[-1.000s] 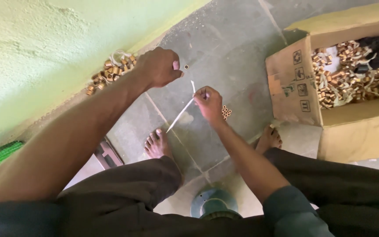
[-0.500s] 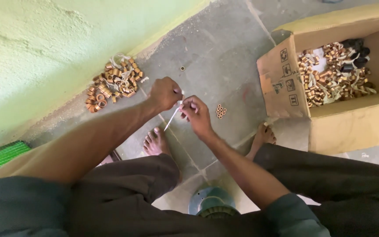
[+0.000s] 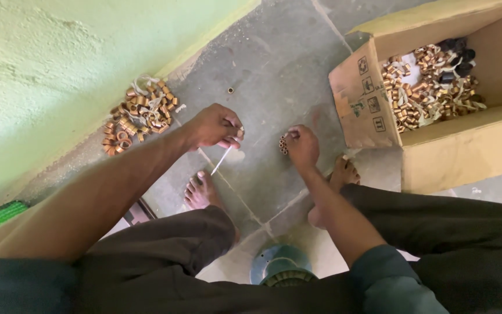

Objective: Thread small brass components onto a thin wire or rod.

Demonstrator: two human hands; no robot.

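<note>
My left hand is pinched on a thin white strip that hangs down from its fingers, with a small brass ring at the fingertips. My right hand rests low on the stone floor, its fingers on a small cluster of brass rings. The two hands are a short gap apart. A lone brass ring lies on the floor beyond my left hand.
A pile of brass rings with white strips lies by the green wall. An open cardboard box at the right holds several brass rings and dark pieces. My bare feet rest below the hands. A round blue-grey object sits between my legs.
The hands, joined at the strip half a second ago, have parted. My right hand dropped to the ring cluster on the floor; my left hand keeps the strip.
</note>
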